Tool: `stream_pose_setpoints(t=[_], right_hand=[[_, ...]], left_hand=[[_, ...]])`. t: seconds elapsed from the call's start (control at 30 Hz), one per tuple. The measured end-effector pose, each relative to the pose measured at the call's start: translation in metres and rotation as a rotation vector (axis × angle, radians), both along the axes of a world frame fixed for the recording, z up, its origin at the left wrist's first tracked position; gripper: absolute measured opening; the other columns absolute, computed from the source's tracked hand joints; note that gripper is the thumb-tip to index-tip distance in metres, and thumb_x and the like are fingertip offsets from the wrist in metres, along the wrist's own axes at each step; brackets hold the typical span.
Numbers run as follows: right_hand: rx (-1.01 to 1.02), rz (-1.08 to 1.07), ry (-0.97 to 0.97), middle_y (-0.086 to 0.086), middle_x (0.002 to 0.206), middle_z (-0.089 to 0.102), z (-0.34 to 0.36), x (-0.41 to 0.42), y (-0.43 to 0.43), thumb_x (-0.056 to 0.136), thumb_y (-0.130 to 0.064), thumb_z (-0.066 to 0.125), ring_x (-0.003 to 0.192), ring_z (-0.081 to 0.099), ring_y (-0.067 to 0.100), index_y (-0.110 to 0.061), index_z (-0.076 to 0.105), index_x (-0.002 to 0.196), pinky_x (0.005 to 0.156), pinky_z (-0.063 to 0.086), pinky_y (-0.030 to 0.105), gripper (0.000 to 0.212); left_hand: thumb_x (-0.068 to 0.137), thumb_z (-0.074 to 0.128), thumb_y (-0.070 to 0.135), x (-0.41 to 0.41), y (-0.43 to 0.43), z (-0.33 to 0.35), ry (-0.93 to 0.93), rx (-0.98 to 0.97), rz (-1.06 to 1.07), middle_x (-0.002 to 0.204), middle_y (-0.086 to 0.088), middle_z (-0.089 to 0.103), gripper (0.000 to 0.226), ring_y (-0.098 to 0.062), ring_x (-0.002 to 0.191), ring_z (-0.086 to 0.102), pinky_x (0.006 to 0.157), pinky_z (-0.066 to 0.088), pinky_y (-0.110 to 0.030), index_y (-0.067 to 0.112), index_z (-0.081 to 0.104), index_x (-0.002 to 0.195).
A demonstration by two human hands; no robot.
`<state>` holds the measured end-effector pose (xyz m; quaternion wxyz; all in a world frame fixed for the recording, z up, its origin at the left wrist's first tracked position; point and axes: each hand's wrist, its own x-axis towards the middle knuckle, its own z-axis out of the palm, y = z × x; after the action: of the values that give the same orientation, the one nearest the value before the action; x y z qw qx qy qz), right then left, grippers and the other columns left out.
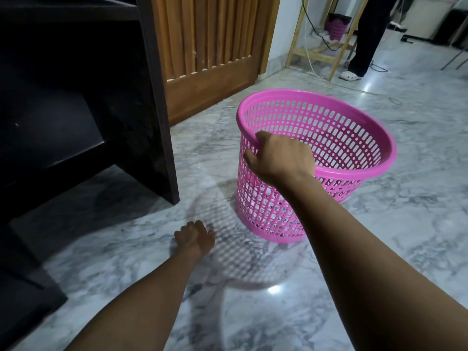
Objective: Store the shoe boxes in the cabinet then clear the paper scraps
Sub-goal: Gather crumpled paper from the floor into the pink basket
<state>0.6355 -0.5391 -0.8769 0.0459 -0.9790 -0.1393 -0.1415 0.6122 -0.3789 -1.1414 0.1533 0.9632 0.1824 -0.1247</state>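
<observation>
A pink plastic mesh basket [354, 138] stands on the marble floor, tilted slightly toward me. My right hand [278, 158] grips its near rim, fingers curled over the edge. Bits of white paper show through the mesh near the basket's bottom [260, 198]. My left hand [195, 236] is low on the floor just left of the basket's base, fingers closed; whether it holds a scrap is hidden. The dark cabinet [141, 97] stands at the left with an open, shadowed compartment. No shoe boxes are visible.
A wooden slatted door [210, 59] is behind the basket. Another person's legs [364, 41] stand at the back right beside a wooden frame [311, 54] with cables. Grey marble floor [417, 236] stretches to the right.
</observation>
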Motion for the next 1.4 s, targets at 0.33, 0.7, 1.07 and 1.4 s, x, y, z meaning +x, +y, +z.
stream_pose_setpoints(t=[0.33, 0.7, 1.07, 1.4], right_hand=[[-0.012, 0.027, 0.017, 0.008, 0.098, 0.07, 0.0, 0.0, -0.006, 0.099, -0.032, 0.044, 0.088, 0.067, 0.032, -0.022, 0.057, 0.11, 0.07, 0.04, 0.034, 0.02], [-0.002, 0.131, 0.118, 0.006, 0.096, 0.07, 0.008, -0.016, -0.025, 0.097, -0.033, 0.045, 0.089, 0.068, 0.032, -0.027, 0.057, 0.107, 0.078, 0.05, 0.038, 0.016], [-0.007, 0.303, 0.271, -0.003, 0.085, 0.066, 0.017, -0.043, -0.041, 0.096, -0.035, 0.053, 0.077, 0.064, 0.022, -0.027, 0.057, 0.098, 0.075, 0.052, 0.033, 0.009], [0.274, 0.258, 0.258, -0.014, 0.11, 0.072, 0.033, -0.063, -0.066, 0.091, -0.063, 0.05, 0.103, 0.066, 0.009, -0.038, 0.066, 0.119, 0.092, 0.049, 0.028, 0.04]], left_hand=[[0.103, 0.031, 0.034, 0.004, 0.01, 0.01, 0.047, -0.245, -0.021, 0.129, -0.02, 0.058, 0.04, -0.034, 0.116, 0.057, 0.092, 0.043, -0.036, 0.002, 0.044, 0.122], [0.1, 0.038, 0.028, 0.012, 0.009, 0.126, -0.648, -0.626, 0.245, 0.068, -0.003, 0.046, 0.036, -0.022, 0.071, 0.053, 0.051, 0.031, -0.027, 0.012, 0.035, 0.068], [0.099, 0.041, 0.026, 0.038, -0.029, 0.295, -0.713, -0.464, -0.311, 0.071, -0.003, 0.054, 0.022, -0.021, 0.064, 0.052, 0.055, 0.035, -0.031, 0.014, 0.043, 0.081], [0.093, 0.054, 0.047, 0.051, -0.016, 0.278, -0.245, -0.098, -0.501, 0.119, 0.001, 0.066, 0.034, -0.02, 0.104, 0.064, 0.094, 0.052, -0.038, 0.027, 0.066, 0.119]])
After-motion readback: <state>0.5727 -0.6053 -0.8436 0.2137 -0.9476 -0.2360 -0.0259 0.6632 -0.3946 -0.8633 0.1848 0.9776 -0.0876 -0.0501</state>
